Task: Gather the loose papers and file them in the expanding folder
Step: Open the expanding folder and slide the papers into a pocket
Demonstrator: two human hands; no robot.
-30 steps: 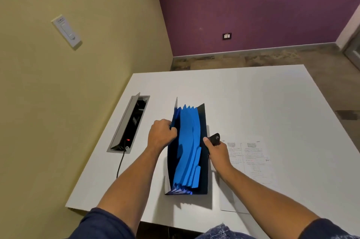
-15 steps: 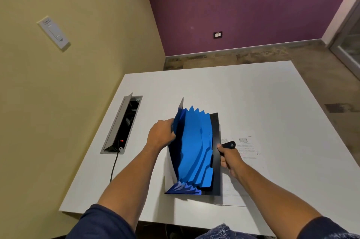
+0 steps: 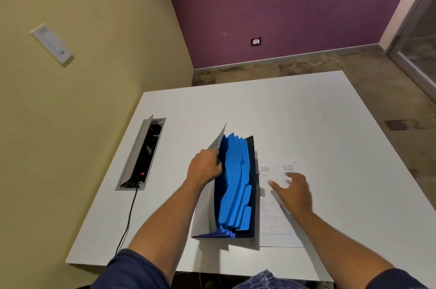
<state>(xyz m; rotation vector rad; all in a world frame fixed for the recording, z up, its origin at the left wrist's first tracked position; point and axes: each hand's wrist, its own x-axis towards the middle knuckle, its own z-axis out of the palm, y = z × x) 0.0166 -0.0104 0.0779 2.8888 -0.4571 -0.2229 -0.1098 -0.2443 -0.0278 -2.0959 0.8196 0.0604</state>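
Note:
The expanding folder [image 3: 236,185] lies open on the white table [image 3: 330,138], its blue dividers fanned between a dark right cover and a raised left flap. My left hand [image 3: 204,167] grips the left flap and holds it up. A printed sheet of paper [image 3: 276,215] lies flat just right of the folder, partly under its right edge. My right hand [image 3: 293,191] hovers over that paper with fingers spread and blurred, holding nothing.
An open cable box [image 3: 141,154] with a lifted grey lid is set into the table's left side; a black cable [image 3: 128,213] runs from it over the front edge. The left wall stands close to the table's left edge.
My right hand let go of the folder's right cover and clasp and moved right over the paper. The right cover dropped flat. My left hand still holds the left flap.

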